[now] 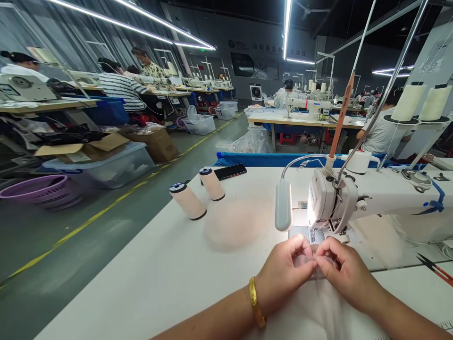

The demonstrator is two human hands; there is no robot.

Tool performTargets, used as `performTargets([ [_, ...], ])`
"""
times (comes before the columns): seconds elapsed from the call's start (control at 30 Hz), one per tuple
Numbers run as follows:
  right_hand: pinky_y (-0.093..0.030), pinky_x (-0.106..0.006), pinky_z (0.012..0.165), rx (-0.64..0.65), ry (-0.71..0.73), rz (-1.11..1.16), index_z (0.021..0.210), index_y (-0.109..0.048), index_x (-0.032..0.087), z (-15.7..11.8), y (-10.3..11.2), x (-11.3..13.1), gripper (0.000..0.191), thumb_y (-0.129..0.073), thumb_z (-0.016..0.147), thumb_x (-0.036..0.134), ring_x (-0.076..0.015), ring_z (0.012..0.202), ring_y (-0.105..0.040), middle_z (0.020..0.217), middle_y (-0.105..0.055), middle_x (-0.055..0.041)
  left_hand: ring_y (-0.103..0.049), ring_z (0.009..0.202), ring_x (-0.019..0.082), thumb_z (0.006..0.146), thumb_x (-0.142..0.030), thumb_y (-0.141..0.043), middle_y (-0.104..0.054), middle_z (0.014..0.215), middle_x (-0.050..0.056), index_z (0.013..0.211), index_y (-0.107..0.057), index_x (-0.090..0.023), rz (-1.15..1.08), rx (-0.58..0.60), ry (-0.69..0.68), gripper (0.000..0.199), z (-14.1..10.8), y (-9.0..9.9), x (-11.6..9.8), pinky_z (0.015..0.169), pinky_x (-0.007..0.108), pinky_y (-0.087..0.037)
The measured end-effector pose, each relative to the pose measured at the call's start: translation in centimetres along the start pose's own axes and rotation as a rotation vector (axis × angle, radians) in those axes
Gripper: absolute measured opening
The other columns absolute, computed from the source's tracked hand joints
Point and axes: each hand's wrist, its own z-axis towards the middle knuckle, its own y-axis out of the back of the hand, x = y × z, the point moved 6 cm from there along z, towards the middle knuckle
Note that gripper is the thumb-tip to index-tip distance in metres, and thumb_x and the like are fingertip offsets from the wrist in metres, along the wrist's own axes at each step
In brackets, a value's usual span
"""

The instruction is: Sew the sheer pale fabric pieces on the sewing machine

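Just in front of the needle area of a white sewing machine, both hands meet with their fingertips nearly touching. My left hand, below a gold bracelet on the wrist, pinches a thin, pale sheer fabric between thumb and fingers. My right hand pinches the same fabric close beside it. The cloth hangs down from the fingers towards the table's near edge. Its edge between the fingertips is too small to make out. A grey lamp head stands left of the needle.
Two peach thread cones and a black phone lie at the table's back left. Red-handled snips rest at the right. Cream thread cones stand behind the machine. Other people sit at machines farther back.
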Motion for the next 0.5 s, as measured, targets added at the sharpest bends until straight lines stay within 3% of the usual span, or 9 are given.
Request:
performTargets([
  [0.17, -0.035, -0.026, 0.058, -0.032, 0.073, -0.071, 0.082, -0.055, 0.024, -0.1, 0.2, 0.5, 0.018, -0.054, 0.098, 0.033, -0.0155, 0.063, -0.049, 0.066, -0.052, 0.005, -0.051, 0.058, 0.014, 0.075, -0.035, -0.065, -0.063, 0.071, -0.002, 0.079, -0.054, -0.021, -0.024, -0.008, -0.021, 0.018, 0.1, -0.1, 0.3, 0.054, 0.026, -0.041],
  [0.33, -0.037, -0.025, 0.057, -0.083, 0.165, -0.175, 0.08, -0.056, 0.024, -0.3, 0.4, 1.2, 0.018, -0.051, 0.097, 0.03, -0.0152, 0.061, -0.052, 0.066, -0.057, 0.0045, -0.062, 0.071, 0.019, 0.077, -0.035, -0.067, -0.067, 0.079, 0.001, 0.094, -0.065, -0.018, -0.11, 0.043, -0.015, 0.024, 0.2, -0.7, 0.1, 0.065, 0.03, -0.05],
  [0.5, -0.039, -0.025, 0.057, -0.157, 0.268, -0.302, 0.078, -0.056, 0.024, -0.5, 0.5, 1.6, 0.02, -0.05, 0.097, 0.027, -0.0145, 0.059, -0.055, 0.065, -0.058, 0.0049, -0.058, 0.069, 0.018, 0.074, -0.034, -0.068, -0.063, 0.074, -0.001, 0.096, -0.068, -0.017, -0.095, 0.043, 0.021, 0.028, 0.2, -0.8, 0.2, 0.065, 0.029, -0.048],
])
